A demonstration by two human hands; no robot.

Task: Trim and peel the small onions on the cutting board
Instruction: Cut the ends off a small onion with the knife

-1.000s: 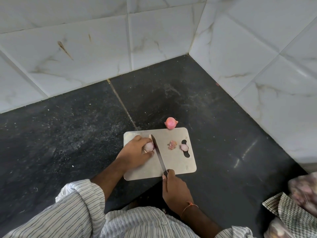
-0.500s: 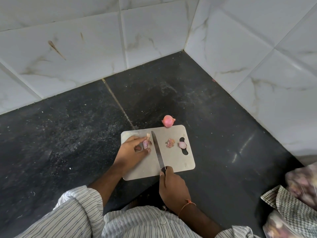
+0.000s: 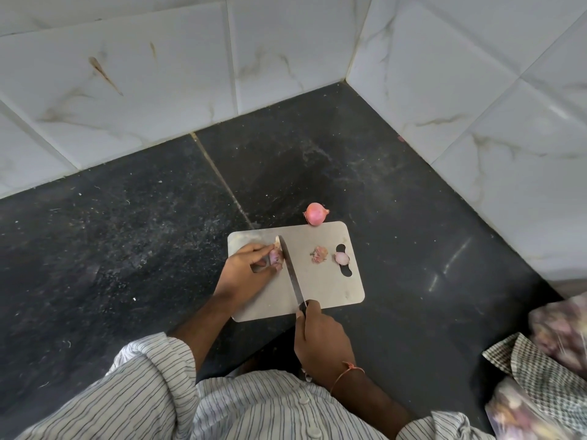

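Observation:
A steel cutting board (image 3: 320, 281) lies on the black stone counter. My left hand (image 3: 246, 271) pinches a small pinkish onion (image 3: 275, 256) on the board's left part. My right hand (image 3: 320, 341) grips the handle of a knife (image 3: 292, 273), whose blade lies along the onion's right side with its tip near the onion's pale end. A scrap of peel (image 3: 318, 254) and a peeled onion piece (image 3: 341, 258) lie on the right part of the board by its handle slot. A whole pink onion (image 3: 315, 213) sits on the counter, touching the board's far edge.
White tiled walls (image 3: 286, 58) meet in a corner behind and to the right of the counter (image 3: 127, 233). At the right edge lie a checked cloth (image 3: 540, 373) and plastic bags of onions (image 3: 559, 331).
The onion in my left hand has turned, and its pale tip now points toward the far edge. The knife blade stays beside it. The view has shifted slightly.

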